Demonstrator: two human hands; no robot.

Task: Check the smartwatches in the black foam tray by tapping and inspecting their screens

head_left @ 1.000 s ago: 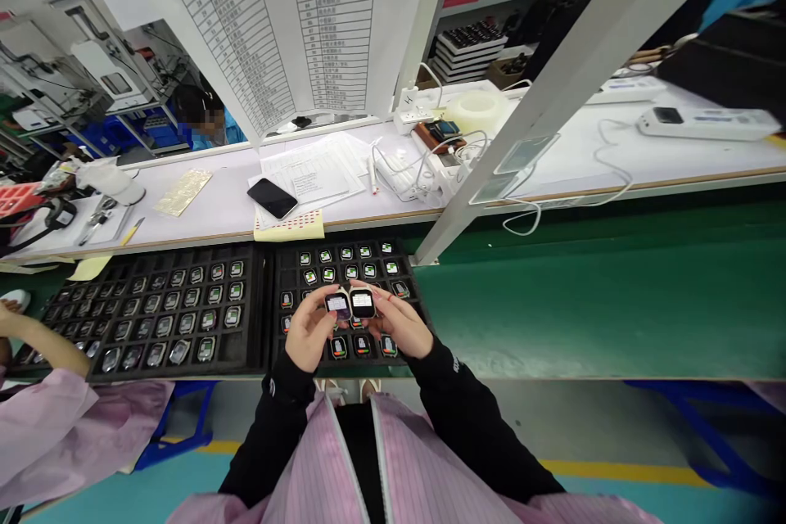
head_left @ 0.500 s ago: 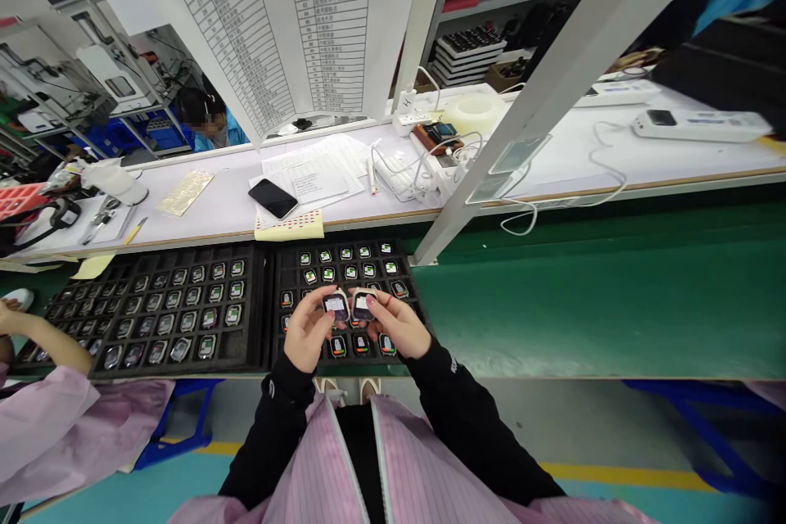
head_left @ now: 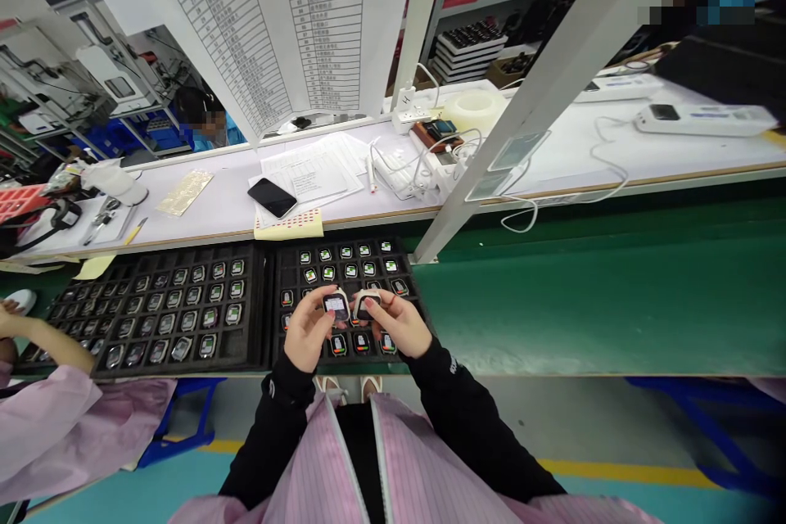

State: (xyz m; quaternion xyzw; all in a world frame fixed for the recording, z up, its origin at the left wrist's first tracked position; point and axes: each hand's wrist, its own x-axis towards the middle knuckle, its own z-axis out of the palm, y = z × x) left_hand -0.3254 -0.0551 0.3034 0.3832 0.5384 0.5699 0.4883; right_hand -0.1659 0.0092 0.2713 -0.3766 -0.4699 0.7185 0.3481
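Black tray [head_left: 273, 319] under L hand [head_left: 310, 330] clamped on watch [head_left: 336, 305], R hand [head_left: 399, 325] on 2nd watch [head_left: 367, 304]; text unreadable.

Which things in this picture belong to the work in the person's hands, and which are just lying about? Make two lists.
Part of the work: left hand holding a square watch; right hand holding another square watch; black tray of watches beneath them.

Lying about: black smartphone; printed papers; sheet of red dot stickers; white power strip.

Green mat [head_left: 583, 303] spreads right of the black tray [head_left: 410, 282], while a white post [head_left: 509, 123] apparently blocks reaching toward the far counter [head_left: 202, 217].
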